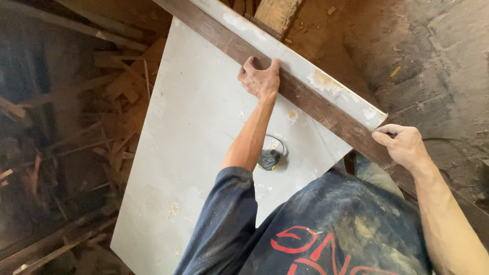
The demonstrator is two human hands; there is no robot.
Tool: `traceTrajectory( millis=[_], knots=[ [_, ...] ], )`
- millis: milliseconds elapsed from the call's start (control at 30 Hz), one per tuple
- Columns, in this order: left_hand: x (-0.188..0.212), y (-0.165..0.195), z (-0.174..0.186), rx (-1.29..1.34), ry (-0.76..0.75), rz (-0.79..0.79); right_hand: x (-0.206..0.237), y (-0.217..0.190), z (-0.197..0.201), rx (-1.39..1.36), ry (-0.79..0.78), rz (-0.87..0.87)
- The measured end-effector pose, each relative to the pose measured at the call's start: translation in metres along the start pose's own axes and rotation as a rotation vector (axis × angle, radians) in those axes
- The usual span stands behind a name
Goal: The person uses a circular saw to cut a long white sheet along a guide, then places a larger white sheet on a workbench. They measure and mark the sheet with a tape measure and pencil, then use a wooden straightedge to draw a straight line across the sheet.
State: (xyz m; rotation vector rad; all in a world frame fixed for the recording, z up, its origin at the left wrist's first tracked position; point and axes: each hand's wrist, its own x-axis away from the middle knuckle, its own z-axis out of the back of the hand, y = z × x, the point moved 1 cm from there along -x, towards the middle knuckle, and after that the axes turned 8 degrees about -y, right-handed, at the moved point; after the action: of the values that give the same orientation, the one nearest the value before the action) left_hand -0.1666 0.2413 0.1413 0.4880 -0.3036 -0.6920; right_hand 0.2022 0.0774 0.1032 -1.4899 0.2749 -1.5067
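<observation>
Above a large pale board [193,153], a person leaning over it held a long wooden plank [305,86], dark brown on one face and whitish on the other, laid diagonally across the board's far edge. Of the two hands, the left hand [261,79] curled its fingers over the plank's middle, while the right hand [402,145] gripped it near its end. A tape measure [270,158] lay on the board beside the left forearm. Scrap wood [91,127] littered the floor beyond.

No packages, labels, signs or screens show among the boards and scrap wood here.
</observation>
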Motion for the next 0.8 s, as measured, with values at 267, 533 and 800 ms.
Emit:
traceTrajectory(
  millis=[267,533,800],
  knots=[
    [-0.003,-0.001,-0.004,0.003,-0.041,0.071,-0.005,0.007,0.002,-0.021,-0.009,0.041],
    [-0.007,-0.001,-0.005,-0.039,-0.078,0.116,-0.004,0.011,0.001,-0.025,0.0,0.074],
    [-0.005,0.006,0.002,-0.01,-0.146,0.16,-0.003,0.008,0.0,-0.061,-0.002,0.045]
  ],
)
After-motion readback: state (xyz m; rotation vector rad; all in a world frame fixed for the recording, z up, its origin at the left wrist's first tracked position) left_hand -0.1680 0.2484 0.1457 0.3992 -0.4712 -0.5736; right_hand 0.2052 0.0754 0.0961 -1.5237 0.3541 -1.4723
